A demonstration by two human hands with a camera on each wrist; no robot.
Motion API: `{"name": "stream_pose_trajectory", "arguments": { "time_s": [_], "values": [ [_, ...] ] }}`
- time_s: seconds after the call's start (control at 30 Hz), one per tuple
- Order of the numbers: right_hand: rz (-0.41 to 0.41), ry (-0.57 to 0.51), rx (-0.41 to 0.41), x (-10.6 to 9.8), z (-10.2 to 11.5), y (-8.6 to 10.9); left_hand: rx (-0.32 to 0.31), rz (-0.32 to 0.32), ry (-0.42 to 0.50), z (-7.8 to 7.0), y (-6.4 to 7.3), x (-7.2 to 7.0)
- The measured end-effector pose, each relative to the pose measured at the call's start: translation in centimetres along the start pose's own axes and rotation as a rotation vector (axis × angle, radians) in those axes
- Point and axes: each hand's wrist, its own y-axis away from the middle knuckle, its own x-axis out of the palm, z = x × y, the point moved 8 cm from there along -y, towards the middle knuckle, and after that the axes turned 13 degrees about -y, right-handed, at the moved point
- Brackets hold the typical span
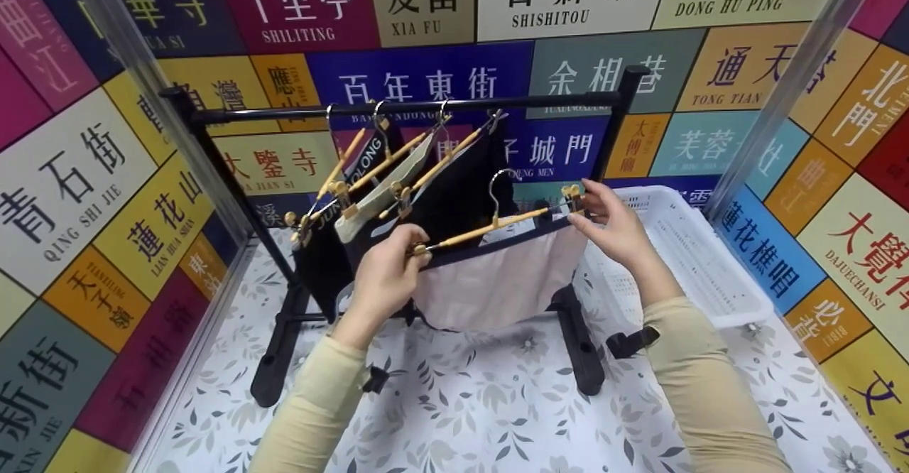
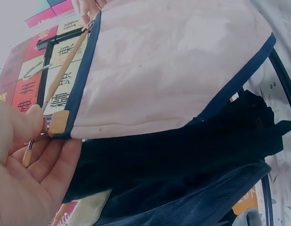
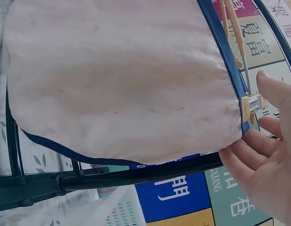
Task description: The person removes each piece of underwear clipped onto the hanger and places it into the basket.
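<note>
A pale pink cloth piece with navy edging (image 1: 501, 278) hangs from a wooden clip hanger (image 1: 490, 230) in front of a black rack (image 1: 398, 109). My left hand (image 1: 389, 267) pinches the hanger's left end at its clip (image 2: 59, 123). At the right end, my right hand (image 1: 614, 224) is around the other clip (image 3: 246, 109); in the right wrist view its fingers are fairly straight beside the cloth's corner, the thumb apart from the clip. The hanger's metal hook (image 1: 497, 192) stands up below the rack's bar, hooked on nothing.
Several clip hangers with dark garments (image 1: 454, 189) and a pale green-grey one (image 1: 387, 199) hang on the rack, left of and behind the pink cloth. A white plastic basket (image 1: 699, 260) stands at the right. Leaf-patterned cloth (image 1: 461, 402) covers the table; lettered panels surround it.
</note>
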Motion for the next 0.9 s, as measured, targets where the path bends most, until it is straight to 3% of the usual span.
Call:
{"name": "stream_pose_trajectory", "arguments": {
  "time_s": [0.33, 0.67, 0.9],
  "values": [
    [0.047, 0.003, 0.034, 0.1, -0.4, 0.3, 0.034, 0.029, 0.023, 0.3, 0.8, 0.6],
    [0.081, 0.042, 0.040, 0.1, -1.2, 1.2, -0.001, 0.090, 0.044, 1.3, 1.4, 1.3],
    [0.152, -0.002, 0.033, 0.6, -1.2, 2.1, -0.027, 0.130, 0.055, 2.1, 1.8, 1.9]
  ]
}}
